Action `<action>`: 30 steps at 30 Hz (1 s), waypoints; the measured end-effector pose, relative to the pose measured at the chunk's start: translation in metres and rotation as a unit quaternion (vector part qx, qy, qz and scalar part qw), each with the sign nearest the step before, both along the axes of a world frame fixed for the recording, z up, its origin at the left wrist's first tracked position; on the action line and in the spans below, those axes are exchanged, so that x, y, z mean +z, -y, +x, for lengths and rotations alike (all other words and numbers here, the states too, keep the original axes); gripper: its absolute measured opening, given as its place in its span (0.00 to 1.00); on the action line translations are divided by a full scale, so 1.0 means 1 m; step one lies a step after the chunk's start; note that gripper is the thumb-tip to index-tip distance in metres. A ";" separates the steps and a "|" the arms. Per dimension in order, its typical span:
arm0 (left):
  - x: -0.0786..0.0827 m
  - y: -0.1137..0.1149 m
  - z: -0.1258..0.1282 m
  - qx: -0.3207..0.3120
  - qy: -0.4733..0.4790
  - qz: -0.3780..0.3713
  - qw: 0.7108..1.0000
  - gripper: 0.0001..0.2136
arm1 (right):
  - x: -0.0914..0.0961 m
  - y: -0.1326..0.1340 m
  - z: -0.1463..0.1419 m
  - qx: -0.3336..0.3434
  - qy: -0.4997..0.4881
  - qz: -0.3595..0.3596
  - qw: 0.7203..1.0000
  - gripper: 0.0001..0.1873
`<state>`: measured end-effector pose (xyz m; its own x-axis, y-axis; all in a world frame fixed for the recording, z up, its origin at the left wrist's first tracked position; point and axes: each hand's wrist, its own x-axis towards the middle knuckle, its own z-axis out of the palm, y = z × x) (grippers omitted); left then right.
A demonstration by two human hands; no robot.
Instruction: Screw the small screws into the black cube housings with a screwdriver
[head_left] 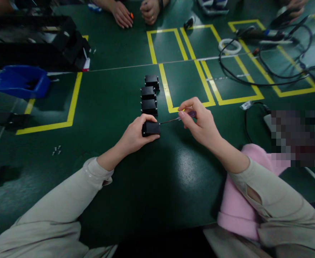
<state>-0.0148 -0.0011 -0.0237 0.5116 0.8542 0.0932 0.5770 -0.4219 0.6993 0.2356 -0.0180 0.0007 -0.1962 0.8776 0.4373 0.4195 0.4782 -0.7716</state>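
Note:
My left hand (136,134) grips a small black box (151,128) between thumb and fingers, holding it on the green table. In my right hand (199,120) is a screwdriver (190,114) with a purplish handle, pinched in the fingertips. Its thin shaft points left, and the tip meets the right side of the box at a corner. Just beyond, more black boxes stand in a row: a near one (149,106), a middle one (148,92) and a far one (151,81). Small shiny screw heads show at their corners.
Several loose screws (57,150) lie at the left. A blue bin (22,81) stands by a black rack (34,46). Cables (254,84) and a white ring (229,46) occupy the right, near pink cloth (242,200). Across the table rest another person's hands (150,11).

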 end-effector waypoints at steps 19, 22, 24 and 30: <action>0.000 -0.001 0.000 0.001 0.003 0.000 1.000 0.20 | -0.002 -0.001 0.000 -0.010 0.004 0.015 1.000 0.07; 0.000 -0.001 0.000 0.001 0.002 0.002 1.000 0.20 | -0.002 0.000 0.000 -0.008 -0.005 0.006 1.000 0.06; 0.000 -0.001 0.000 0.000 0.002 0.003 1.000 0.20 | -0.002 0.000 0.000 -0.004 -0.008 0.001 1.000 0.07; -0.001 0.000 0.000 -0.003 0.009 0.006 1.000 0.20 | -0.001 0.000 -0.001 -0.012 0.000 0.018 1.000 0.04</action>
<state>-0.0151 -0.0008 -0.0248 0.5144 0.8501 0.1128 0.5616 -0.4333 0.7049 0.2345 -0.0183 -0.0002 -0.1751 0.8659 0.4686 0.4317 0.4953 -0.7539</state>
